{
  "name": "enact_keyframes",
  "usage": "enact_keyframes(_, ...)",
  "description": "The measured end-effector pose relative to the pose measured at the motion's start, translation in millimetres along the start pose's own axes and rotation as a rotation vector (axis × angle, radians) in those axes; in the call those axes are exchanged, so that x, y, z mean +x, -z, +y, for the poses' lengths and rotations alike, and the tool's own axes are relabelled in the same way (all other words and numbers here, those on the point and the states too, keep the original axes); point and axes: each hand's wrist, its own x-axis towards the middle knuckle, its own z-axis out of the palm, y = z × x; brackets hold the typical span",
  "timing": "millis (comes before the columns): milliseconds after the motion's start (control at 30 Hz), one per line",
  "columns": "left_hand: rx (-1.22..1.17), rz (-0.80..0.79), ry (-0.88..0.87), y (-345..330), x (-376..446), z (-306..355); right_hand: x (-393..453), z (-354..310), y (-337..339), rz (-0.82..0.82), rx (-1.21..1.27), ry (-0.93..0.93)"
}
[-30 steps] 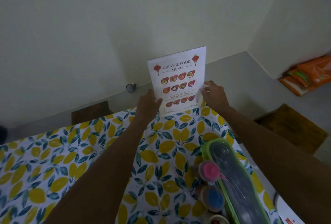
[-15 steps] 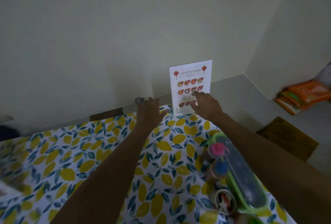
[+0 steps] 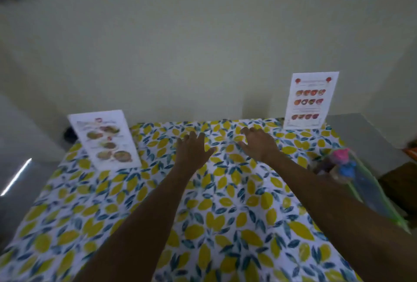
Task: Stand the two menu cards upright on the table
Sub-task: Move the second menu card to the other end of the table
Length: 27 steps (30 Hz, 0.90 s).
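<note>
One white menu card (image 3: 311, 100) with rows of red dishes stands upright at the table's far right corner, against the wall. A second white menu card (image 3: 104, 140) with pictures of food stands at the far left corner, tilted back. Between them, my left hand (image 3: 192, 151) and my right hand (image 3: 258, 144) hover over the lemon-print tablecloth (image 3: 216, 209), fingers spread, holding nothing and touching neither card.
A green tray (image 3: 383, 205) with pink-capped and blue-capped bottles (image 3: 343, 162) sits along the table's right edge. A pale wall rises just behind the table. A wooden stool (image 3: 401, 182) stands on the floor to the right.
Both hands let go of the red-dish menu card and drew back toward the middle of the table. The view swung left, bringing the second card into sight.
</note>
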Motion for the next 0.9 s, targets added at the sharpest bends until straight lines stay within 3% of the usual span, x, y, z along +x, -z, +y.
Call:
enact_keyframes(267,0.027,0.042,0.222,16.6,-95.3,-148.5,-5.1,-157.7,-34.1,-0.050,0.004,0.215)
enact_keyframes(500,0.025,0.001,0.381,12.6,-138.9,-239.9,7.5,-251.5,-65.0,-0.113,0.058,0.322)
enact_keyframes(700,-0.007,-0.018,0.440,-2.6,-123.0,-306.9,47.7,-302.0,-98.0,-0.190,0.081,0.319)
enact_keyframes(900,-0.059,-0.062,0.443,-24.3,-77.2,-356.8,103.1,-324.1,-130.7,-0.160,0.086,0.310)
